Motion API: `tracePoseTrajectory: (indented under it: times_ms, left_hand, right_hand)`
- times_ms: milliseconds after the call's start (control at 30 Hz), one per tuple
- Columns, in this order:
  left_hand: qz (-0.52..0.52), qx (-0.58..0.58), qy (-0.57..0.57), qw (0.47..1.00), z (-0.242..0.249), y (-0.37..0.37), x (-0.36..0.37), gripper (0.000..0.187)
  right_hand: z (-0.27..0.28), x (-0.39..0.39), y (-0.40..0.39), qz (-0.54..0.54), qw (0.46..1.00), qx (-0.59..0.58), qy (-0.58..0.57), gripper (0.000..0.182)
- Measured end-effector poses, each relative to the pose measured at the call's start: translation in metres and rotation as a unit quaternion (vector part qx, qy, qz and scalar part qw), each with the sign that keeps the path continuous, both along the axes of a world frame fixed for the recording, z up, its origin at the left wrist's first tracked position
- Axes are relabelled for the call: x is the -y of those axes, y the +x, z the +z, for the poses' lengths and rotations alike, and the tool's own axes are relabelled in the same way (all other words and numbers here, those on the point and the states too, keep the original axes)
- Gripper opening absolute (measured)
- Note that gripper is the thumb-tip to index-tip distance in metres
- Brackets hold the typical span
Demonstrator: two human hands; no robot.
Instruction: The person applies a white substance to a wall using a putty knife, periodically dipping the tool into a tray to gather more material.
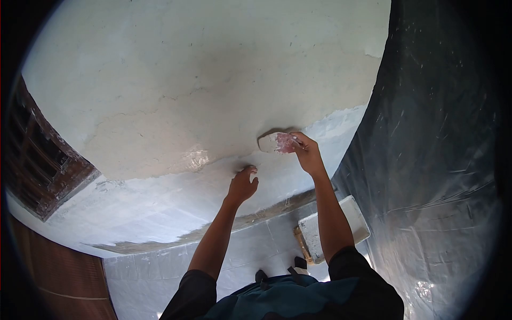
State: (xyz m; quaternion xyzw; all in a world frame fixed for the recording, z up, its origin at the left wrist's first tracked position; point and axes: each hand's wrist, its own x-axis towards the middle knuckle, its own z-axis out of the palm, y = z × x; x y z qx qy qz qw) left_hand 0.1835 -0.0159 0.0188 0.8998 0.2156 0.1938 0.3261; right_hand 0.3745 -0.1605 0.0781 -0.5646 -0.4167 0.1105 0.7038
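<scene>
My right hand [308, 151] is wrapped round the handle of a wide paintbrush [278, 143]. White coating covers the brush's broad end, and reddish patches show through nearer my fingers. That end lies against the wall [224, 122], just above the line where a beige upper area meets a whiter lower band. Lower and to the left, my left hand [243, 184] is held near the wall with nothing in it. Its fingers are loosely bent and the thumb stands apart from them.
A white-smeared rectangular tub [349, 213] stands on the sheeted floor [202, 266] beside my right forearm. Dark plastic sheeting [426, 160] hangs on the right. A brown wooden window frame [69, 178] is set in the wall at left, with a reddish-brown panel [64, 272] below.
</scene>
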Motion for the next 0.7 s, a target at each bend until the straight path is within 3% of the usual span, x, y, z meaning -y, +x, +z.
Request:
tracePoseTrajectory:
  times_ms: [100,200,333,467,567,700]
  left_hand:
    - [-0.007,-0.004,0.020,1.000,0.003,-0.004,-0.003,0.029]
    - [-0.014,-0.019,0.014,1.000,0.012,-0.007,-0.007,0.029]
    - [-0.017,-0.051,-0.030,0.998,0.028,-0.009,-0.005,0.029]
    - [-0.030,-0.035,-0.025,0.999,0.023,-0.008,-0.012,0.028]
    - [-0.026,-0.030,-0.018,0.999,0.025,-0.004,-0.012,0.028]
    - [-0.012,-0.036,-0.023,0.999,0.024,-0.007,-0.006,0.027]
  right_hand:
    - [-0.004,-0.002,0.004,-0.026,1.000,0.004,-0.008,0.016]
    - [0.004,0.020,0.004,-0.011,0.995,-0.094,0.017,0.016]
    - [-0.001,0.000,-0.007,0.011,1.000,-0.024,0.012,0.017]
    - [-0.008,0.000,0.009,-0.044,0.993,-0.111,0.011,0.018]
    - [-0.004,0.007,-0.001,-0.010,0.991,-0.124,0.048,0.019]
    - [-0.008,-0.010,-0.008,-0.042,0.997,-0.059,0.020,0.019]
